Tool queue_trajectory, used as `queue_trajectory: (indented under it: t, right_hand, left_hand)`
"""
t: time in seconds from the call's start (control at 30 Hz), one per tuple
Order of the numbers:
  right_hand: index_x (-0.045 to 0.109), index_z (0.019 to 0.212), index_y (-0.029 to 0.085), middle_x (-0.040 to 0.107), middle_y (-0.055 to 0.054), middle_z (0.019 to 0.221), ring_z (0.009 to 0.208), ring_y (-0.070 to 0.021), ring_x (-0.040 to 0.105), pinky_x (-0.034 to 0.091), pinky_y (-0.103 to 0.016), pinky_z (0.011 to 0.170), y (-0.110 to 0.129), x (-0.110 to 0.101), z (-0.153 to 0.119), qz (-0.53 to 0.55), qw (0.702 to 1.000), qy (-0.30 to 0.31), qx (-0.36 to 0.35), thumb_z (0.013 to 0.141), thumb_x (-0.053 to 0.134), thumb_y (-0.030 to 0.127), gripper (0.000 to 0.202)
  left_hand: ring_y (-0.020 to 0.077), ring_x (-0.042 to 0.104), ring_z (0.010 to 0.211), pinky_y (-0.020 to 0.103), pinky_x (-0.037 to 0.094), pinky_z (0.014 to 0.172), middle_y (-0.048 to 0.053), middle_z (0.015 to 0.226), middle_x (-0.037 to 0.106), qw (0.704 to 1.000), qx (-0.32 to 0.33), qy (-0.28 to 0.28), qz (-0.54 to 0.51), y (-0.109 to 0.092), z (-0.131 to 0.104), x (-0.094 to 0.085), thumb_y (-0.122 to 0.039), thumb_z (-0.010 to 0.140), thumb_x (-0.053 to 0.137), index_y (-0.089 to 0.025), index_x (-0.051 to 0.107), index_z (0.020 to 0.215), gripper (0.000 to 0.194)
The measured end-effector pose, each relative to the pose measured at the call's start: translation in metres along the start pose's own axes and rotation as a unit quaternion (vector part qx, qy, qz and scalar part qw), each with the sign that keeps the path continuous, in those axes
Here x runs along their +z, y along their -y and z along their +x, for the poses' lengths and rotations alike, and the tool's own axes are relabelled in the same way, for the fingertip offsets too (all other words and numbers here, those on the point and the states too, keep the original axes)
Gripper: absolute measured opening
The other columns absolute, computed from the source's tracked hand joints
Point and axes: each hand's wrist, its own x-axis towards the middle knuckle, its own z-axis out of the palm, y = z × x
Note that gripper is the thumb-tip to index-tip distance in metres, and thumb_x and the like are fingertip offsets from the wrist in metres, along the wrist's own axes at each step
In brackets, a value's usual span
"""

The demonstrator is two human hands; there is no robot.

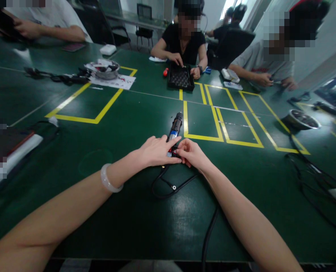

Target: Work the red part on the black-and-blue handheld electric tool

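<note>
A slim cylindrical tool (174,131), black and silver with a blue band and a narrow tip, lies on the green table in front of me; it looks like an electric screwdriver. My left hand (159,151) rests across its rear half and steadies it, with thumb and forefinger stretched to either side of the exposed red and black parts. Close by on the right, my right hand (191,152) is closed in a pinch at those parts; what its fingertips hold is too small to make out. A black cable (163,197) with a small ring terminal (174,187) loops below the hands.
Yellow tape rectangles (204,139) mark the table (122,230). Metal bowls stand at left (108,71) and right (304,120), and black cables (306,177) sprawl at right. Opposite, a person works at a black tray (180,77); others sit at both sides.
</note>
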Motion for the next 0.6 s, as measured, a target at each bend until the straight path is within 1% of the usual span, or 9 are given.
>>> queue_trajectory:
  t: [0.1, 0.23, 0.37, 0.47, 0.6]
  right_hand:
    - [0.043, 0.09, 0.022, 0.053, 0.011, 0.049, 0.036, -0.0091, 0.049, 0.036, -0.017, 0.029, -0.0006, 0.0006, 0.0, -0.014, 1.0, -0.007, 0.001, 0.073, 0.066, 0.033, 0.031]
    - [0.042, 0.096, 0.022, 0.048, 0.014, 0.049, 0.033, -0.0078, 0.042, 0.029, -0.016, 0.028, -0.003, 0.0015, -0.0001, -0.04, 0.999, -0.025, -0.013, 0.074, 0.067, 0.033, 0.035]
    - [0.042, 0.103, 0.021, 0.046, 0.015, 0.049, 0.034, -0.0065, 0.039, 0.03, -0.016, 0.033, -0.0029, 0.004, -0.0003, -0.023, 0.999, -0.027, -0.027, 0.075, 0.068, 0.033, 0.04]
    - [0.042, 0.107, 0.021, 0.047, 0.015, 0.049, 0.036, -0.0063, 0.04, 0.031, -0.016, 0.036, -0.0035, 0.0057, -0.0005, -0.012, 0.999, -0.029, -0.036, 0.074, 0.069, 0.032, 0.044]
    - [0.041, 0.115, 0.021, 0.049, 0.014, 0.053, 0.036, -0.0083, 0.043, 0.031, -0.017, 0.033, -0.0062, 0.0049, -0.0009, -0.008, 0.999, -0.023, -0.029, 0.078, 0.064, 0.036, 0.045]
  left_hand:
    - [0.0381, 0.063, 0.108, 0.045, 0.044, 0.089, 0.02, 0.127, 0.058, 1.0, 0.001, -0.003, -0.005, 0.0003, -0.0004, -0.0004, -0.084, 0.087, 0.03, -0.027, 0.024, 0.162, 0.094]
    - [0.0374, 0.063, 0.107, 0.044, 0.044, 0.09, 0.019, 0.125, 0.059, 1.0, 0.002, -0.005, -0.007, 0.0001, -0.0008, 0.0002, -0.081, 0.088, 0.034, -0.026, 0.025, 0.161, 0.092]
    - [0.0367, 0.064, 0.104, 0.043, 0.044, 0.088, 0.018, 0.121, 0.06, 1.0, 0.001, -0.012, -0.012, -0.0008, -0.0007, 0.0, -0.08, 0.088, 0.037, -0.027, 0.027, 0.16, 0.09]
    - [0.0369, 0.063, 0.107, 0.043, 0.043, 0.089, 0.02, 0.124, 0.06, 1.0, -0.006, -0.006, -0.014, -0.0017, -0.0002, -0.0007, -0.079, 0.088, 0.037, -0.023, 0.024, 0.161, 0.093]
    - [0.0366, 0.063, 0.107, 0.044, 0.043, 0.09, 0.02, 0.125, 0.06, 1.0, -0.017, -0.017, -0.013, -0.0033, 0.0009, 0.0025, -0.078, 0.09, 0.034, -0.02, 0.022, 0.162, 0.093]
